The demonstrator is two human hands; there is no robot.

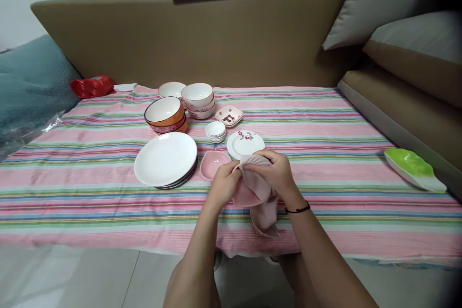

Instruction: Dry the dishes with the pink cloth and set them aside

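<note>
My left hand [226,179] grips the edge of a pink bowl [245,196], held tilted above the striped cloth. Closed around a pale pink-grey wiping cloth [265,216], my right hand [277,173] presses it against the bowl's rim. The cloth covers part of the bowl and its loose end hangs down. Just left of the hands sits another pink bowl [212,163]. Behind them lies a white plate with red flowers [246,143], partly covered by the right hand and cloth.
White plates [166,158] are stacked at the left, with orange bowls [165,114] and white bowls [197,96] behind. Small white dishes [215,130] and a patterned square dish [229,114] stand mid-table. A green leaf-shaped dish [413,167] lies right, near cushions [407,106].
</note>
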